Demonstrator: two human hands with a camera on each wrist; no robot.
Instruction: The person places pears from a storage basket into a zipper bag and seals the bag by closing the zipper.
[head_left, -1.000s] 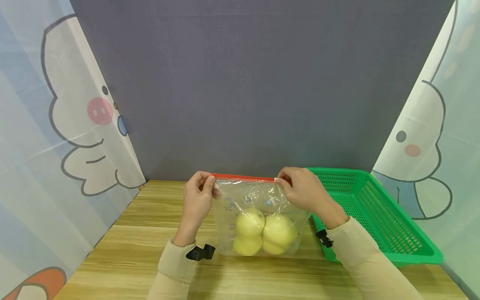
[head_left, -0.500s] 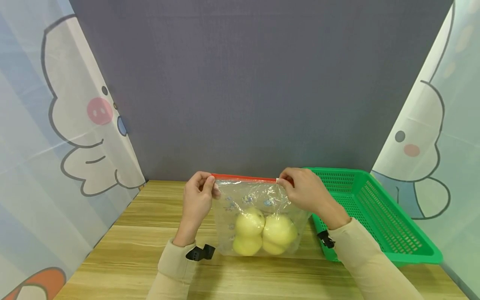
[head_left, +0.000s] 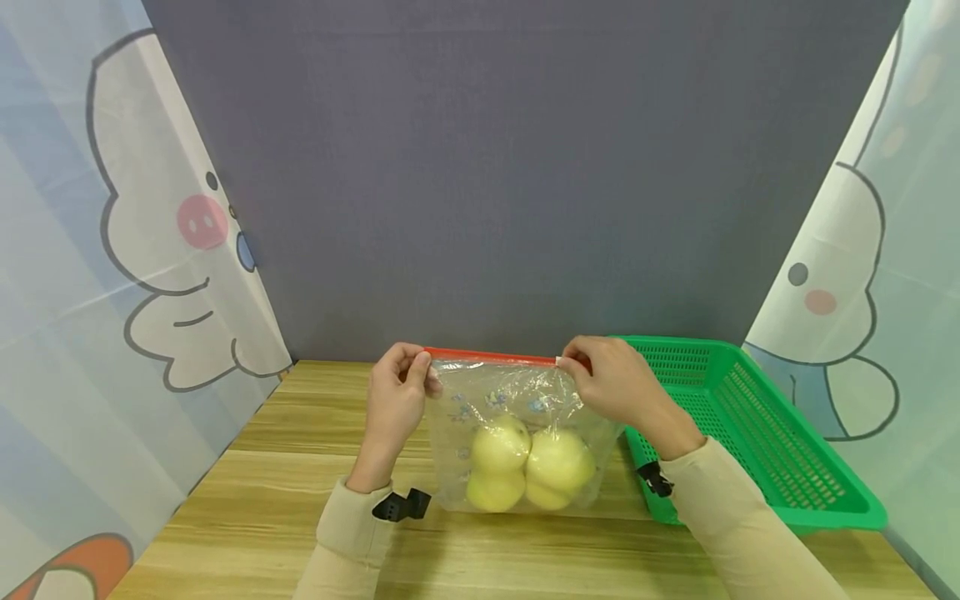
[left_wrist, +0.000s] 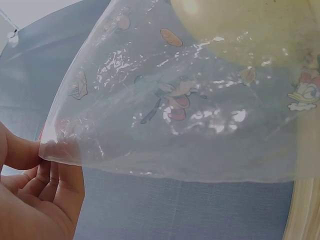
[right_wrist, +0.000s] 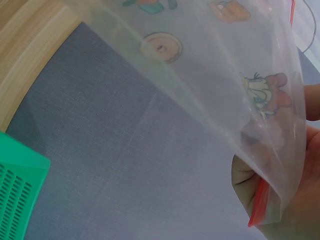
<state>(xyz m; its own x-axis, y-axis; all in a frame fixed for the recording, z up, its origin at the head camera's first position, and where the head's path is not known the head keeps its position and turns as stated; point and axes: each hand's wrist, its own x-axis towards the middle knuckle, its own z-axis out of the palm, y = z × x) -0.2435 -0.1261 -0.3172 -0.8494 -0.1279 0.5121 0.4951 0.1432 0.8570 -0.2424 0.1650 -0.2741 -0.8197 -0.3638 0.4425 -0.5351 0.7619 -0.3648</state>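
Note:
A clear zip-lock bag with cartoon prints stands upright in the head view, its red zip strip along the top. Several pale yellow round fruits fill its lower part. My left hand pinches the top left corner between thumb and fingers. At the other end of the strip, my right hand pinches a small white slider with thumb and forefinger. The bag's right top corner hangs behind the right hand. In the left wrist view the left thumb presses the film's edge.
A green plastic basket with slotted walls stands right of the bag, the right forearm crossing before it. Under everything is a wooden table. A dark grey cloth rises behind, with printed curtains at both sides.
My right hand has slid slightly to the right along the red strip together with the white slider. The left hand, the bag and the fruits stay where they were.

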